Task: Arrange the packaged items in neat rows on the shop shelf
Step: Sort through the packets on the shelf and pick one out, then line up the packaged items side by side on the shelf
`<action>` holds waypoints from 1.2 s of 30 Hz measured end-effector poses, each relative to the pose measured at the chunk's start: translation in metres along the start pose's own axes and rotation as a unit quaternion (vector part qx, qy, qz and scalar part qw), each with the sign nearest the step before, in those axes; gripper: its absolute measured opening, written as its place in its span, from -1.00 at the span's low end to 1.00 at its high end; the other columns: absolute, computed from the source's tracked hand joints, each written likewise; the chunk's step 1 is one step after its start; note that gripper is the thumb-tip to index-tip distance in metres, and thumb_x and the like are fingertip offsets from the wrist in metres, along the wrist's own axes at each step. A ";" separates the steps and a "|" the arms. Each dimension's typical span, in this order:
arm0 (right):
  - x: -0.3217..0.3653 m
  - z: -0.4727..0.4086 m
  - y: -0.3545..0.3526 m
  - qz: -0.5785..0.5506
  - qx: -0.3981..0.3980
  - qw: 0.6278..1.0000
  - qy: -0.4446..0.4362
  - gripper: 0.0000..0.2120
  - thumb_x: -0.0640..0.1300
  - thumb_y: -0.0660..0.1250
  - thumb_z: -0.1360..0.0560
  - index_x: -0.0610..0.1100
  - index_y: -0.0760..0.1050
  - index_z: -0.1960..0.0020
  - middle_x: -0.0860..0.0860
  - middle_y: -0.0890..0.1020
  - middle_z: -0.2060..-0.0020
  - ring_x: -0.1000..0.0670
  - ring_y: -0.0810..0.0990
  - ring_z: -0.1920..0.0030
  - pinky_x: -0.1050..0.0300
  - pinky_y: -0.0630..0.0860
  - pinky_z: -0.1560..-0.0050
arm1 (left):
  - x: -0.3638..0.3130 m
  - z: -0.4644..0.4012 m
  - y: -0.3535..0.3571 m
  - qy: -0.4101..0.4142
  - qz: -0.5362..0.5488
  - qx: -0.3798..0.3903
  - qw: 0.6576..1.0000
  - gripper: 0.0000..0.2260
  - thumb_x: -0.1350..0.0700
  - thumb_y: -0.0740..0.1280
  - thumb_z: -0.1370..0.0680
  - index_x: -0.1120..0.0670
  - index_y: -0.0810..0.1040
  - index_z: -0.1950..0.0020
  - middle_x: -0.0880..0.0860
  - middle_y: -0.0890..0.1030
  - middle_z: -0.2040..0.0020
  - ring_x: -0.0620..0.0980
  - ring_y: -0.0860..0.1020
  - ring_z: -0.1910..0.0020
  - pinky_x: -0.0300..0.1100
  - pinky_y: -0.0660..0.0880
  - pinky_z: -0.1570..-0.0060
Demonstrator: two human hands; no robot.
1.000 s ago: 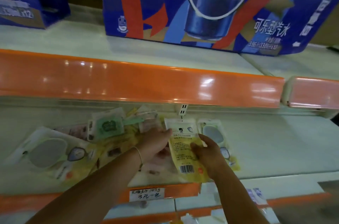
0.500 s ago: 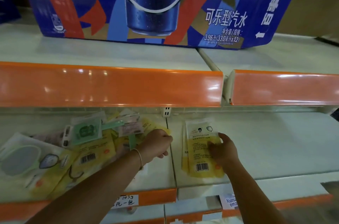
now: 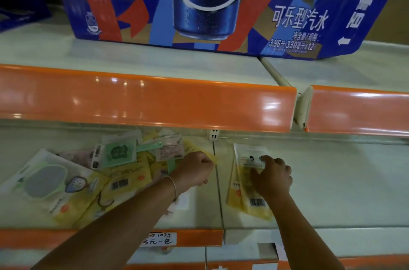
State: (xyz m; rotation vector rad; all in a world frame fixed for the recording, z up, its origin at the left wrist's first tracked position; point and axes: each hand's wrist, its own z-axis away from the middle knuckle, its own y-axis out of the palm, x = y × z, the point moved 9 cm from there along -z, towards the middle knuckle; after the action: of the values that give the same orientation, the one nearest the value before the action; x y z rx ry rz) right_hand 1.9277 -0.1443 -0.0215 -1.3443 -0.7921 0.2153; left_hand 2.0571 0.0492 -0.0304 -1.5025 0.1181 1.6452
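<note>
A loose heap of flat packets (image 3: 124, 172) lies on the left section of the pale shelf (image 3: 332, 181): yellow ones with barcodes, a green one (image 3: 118, 152), and a large white-and-yellow one with a grey oval (image 3: 46, 181). My left hand (image 3: 194, 170) is curled over the heap's right edge and pinches a yellow packet (image 3: 199, 150). On the right section, just past the seam, a small stack of yellow-and-white packets (image 3: 245, 181) lies flat. My right hand (image 3: 272, 176) presses on top of it, fingers bent over its upper part.
An orange shelf lip (image 3: 143, 103) overhangs the working shelf, and a large blue cola carton (image 3: 210, 4) stands on the shelf above. A handwritten price tag (image 3: 158, 240) sits on the orange front rail. The shelf surface right of the stack is bare.
My right hand carried a yellow packet from the heap to the right section and laid it on the stack. My left hand stayed at the heap's edge and curled tighter. The view shifted rightward.
</note>
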 end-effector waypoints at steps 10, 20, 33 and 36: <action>0.180 0.027 0.055 -0.095 0.093 0.958 -0.253 -0.67 -0.08 0.33 -0.51 -0.12 0.56 -0.25 -0.06 0.62 -0.19 -0.08 0.58 -0.18 0.09 0.48 -0.24 | 0.035 0.024 -0.094 -0.011 -0.040 -0.111 0.993 -0.75 0.17 0.17 -0.55 0.07 0.36 0.34 0.14 0.47 0.35 0.00 0.34 0.40 -0.20 0.28 0.41; 0.278 0.064 0.118 0.056 0.176 0.916 -0.355 -0.64 -0.07 0.08 -0.60 -0.15 0.46 -0.30 -0.12 0.56 -0.20 -0.14 0.50 -0.19 0.08 0.43 -0.14 | 0.105 0.066 -0.168 -0.111 -0.004 -0.165 0.980 -0.82 0.14 0.21 -0.57 0.10 0.48 -0.14 0.03 0.53 0.20 0.05 0.55 0.30 -0.14 0.48 0.41; 0.286 0.074 0.130 0.092 0.206 0.926 -0.301 -0.70 -0.18 0.24 -0.53 -0.32 0.51 -0.19 -0.24 0.59 -0.10 -0.22 0.57 -0.10 0.00 0.55 -0.08 | 0.135 0.084 -0.185 -0.079 -0.003 -0.171 0.982 -0.77 0.09 0.27 -0.56 0.01 0.52 -0.21 -0.03 0.59 -0.06 -0.08 0.55 0.05 -0.37 0.46 0.20; 0.279 0.078 0.125 0.051 0.206 0.942 -0.261 -0.80 -0.18 0.24 -0.54 -0.28 0.55 -0.04 -0.18 0.60 0.15 -0.12 0.59 0.13 0.11 0.48 0.16 | 0.140 0.083 -0.198 -0.059 -0.005 -0.162 0.985 -0.79 0.09 0.25 -0.55 0.00 0.54 -0.16 -0.04 0.60 0.03 -0.15 0.54 0.20 -0.42 0.40 0.36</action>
State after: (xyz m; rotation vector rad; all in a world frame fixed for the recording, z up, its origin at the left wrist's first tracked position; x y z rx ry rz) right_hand 2.1188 0.1065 -0.0277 -0.9315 -1.0486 0.8014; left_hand 2.1378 0.2927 -0.0341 -1.6346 -0.2325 1.8028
